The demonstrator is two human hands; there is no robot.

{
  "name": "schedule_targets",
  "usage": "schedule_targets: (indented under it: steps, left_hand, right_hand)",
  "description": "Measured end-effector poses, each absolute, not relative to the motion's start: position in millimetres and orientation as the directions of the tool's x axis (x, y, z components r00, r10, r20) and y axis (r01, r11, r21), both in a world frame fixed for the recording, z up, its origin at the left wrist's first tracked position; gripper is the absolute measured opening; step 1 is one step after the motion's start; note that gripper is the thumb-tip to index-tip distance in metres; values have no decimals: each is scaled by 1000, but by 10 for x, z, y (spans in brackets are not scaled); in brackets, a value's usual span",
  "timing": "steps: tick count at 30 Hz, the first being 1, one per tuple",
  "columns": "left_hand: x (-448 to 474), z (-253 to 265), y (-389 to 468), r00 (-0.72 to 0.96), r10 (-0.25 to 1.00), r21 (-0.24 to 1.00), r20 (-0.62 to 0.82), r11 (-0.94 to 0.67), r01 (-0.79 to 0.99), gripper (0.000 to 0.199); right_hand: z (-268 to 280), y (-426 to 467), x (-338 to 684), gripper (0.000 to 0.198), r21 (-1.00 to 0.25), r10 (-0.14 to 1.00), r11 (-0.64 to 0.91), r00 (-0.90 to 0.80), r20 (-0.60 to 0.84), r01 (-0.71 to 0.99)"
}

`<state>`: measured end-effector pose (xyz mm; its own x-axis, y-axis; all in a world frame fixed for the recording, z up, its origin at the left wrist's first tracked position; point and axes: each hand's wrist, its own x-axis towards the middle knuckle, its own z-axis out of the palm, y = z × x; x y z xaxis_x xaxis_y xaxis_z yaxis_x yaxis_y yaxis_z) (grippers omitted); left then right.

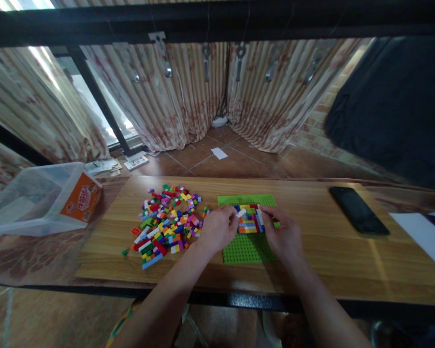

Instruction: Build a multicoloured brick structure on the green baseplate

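A green building-block baseplate (250, 249) lies on the wooden board. On its middle stands a low block of toy bricks (249, 224) in blue, yellow, red, orange and white. Between the thumb and fingers of my left hand (219, 229) is a small white brick (241, 212), held over the left upper part of this block. My right hand (284, 234) is closed at the block's right edge, fingertips gripping it beside some white bricks. Its palm side is partly hidden. Left of the baseplate spreads a pile of loose toy bricks (170, 224) in many colours.
A dark smartphone (358, 210) lies on the wooden board (311, 270) at the right, with white paper (420, 237) beyond it. At the left stands a clear plastic bin (39, 193) with an orange label. A dark bar (217, 21) with hanging clips crosses above.
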<state>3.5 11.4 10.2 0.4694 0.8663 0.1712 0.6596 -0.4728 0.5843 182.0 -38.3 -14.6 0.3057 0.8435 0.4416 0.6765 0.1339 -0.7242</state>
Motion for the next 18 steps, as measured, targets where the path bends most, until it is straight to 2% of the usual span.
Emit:
schedule_targets:
  steps: [18]
  left_hand:
    - [32, 94, 95, 498, 848, 583, 181, -500, 640, 18]
  right_hand:
    - [-186, -380, 1827, 23, -694, 863, 99, 285, 416, 713]
